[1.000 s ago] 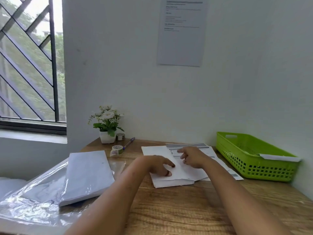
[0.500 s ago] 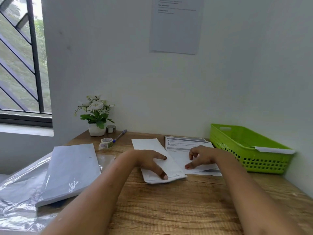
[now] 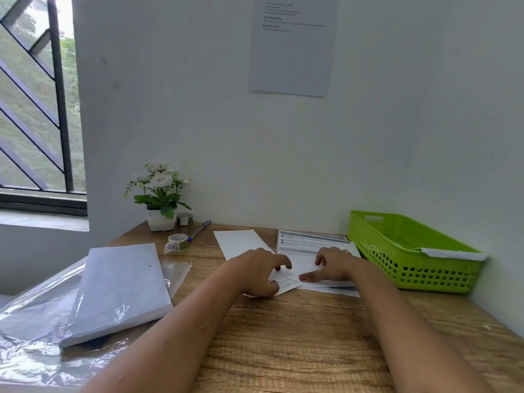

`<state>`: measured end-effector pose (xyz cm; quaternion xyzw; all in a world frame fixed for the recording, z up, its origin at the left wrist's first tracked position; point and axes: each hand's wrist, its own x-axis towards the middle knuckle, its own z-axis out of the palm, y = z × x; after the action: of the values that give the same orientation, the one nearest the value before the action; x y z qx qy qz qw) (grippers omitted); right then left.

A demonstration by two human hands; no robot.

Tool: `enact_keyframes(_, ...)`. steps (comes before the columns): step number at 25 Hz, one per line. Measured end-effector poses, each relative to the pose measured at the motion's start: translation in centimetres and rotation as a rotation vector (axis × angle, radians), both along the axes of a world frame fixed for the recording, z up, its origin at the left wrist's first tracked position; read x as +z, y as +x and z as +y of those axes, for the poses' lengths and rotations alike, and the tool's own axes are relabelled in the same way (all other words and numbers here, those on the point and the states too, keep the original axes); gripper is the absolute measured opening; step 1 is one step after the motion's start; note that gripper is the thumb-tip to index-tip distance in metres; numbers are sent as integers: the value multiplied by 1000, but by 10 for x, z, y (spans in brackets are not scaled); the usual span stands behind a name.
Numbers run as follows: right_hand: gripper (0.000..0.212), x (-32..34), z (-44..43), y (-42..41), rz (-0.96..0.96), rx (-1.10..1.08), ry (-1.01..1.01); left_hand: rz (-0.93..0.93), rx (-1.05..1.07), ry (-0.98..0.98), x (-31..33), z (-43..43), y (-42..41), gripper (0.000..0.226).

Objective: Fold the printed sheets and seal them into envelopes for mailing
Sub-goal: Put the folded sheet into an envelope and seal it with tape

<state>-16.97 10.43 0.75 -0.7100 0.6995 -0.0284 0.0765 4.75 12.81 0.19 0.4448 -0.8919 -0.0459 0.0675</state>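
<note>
From my head camera, my left hand (image 3: 261, 272) curls its fingers (image 3: 283, 263) over the near end of a white envelope (image 3: 241, 242) lying on the wooden counter (image 3: 283, 336), thumb pinching its edge. My right hand (image 3: 336, 265) presses an outstretched finger onto the printed sheets (image 3: 312, 245) just beside it, gripping nothing. A green basket (image 3: 411, 251) stands to the right.

Desk (image 3: 283, 336): wood grain, matt, finely streaked. Basket (image 3: 411, 259), right of frame: bright green plastic, slight sheen. Paper stack (image 3: 122, 287), lower left: glossy wrap. Film (image 3: 34, 350) beneath it: clear plastic, crinkled, shiny. Printed sheets (image 3: 312, 245) and envelope (image 3: 241, 242), centre: white paper, matt, smooth. Window bars (image 3: 61, 95), upper left: dark metal.
</note>
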Motion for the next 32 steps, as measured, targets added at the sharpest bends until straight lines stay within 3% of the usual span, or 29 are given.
enact_keyframes(5,78,-1,-3,4,101,-30,-9,11,48,-84,-5,-8,3,51)
enact_keyframes(9,94,-3,-3,4,62,-78,-7,28,72,-255,-10,-14,6,46)
enact_keyframes(15,45,1,0,-2,-213,-3,-122,-92,65,-399,-5,-11,4,20)
enact_keyframes(18,18,7,3,-1,-249,13,-148,-166,87,-407,-5,-13,1,38)
enact_keyframes(19,25,9,2,0,-271,2,-167,-156,98,-422,-8,-14,1,46)
enact_keyframes(20,33,11,2,0,-314,-21,-202,-150,103,-440,-11,-14,1,56)
enact_keyframes(22,28,13,1,-3,-532,-91,-252,-128,129,-442,-17,-18,1,62)
enact_keyframes(24,14,15,2,-6,-844,-138,-247,-120,179,-387,-10,-23,0,37)
enact_keyframes(26,11,16,4,-8,-1072,-181,-190,-97,196,-352,-2,-25,-7,31)
enact_keyframes(32,15,21,4,-2,-1280,-225,-103,75,255,-339,-7,-47,-27,30)
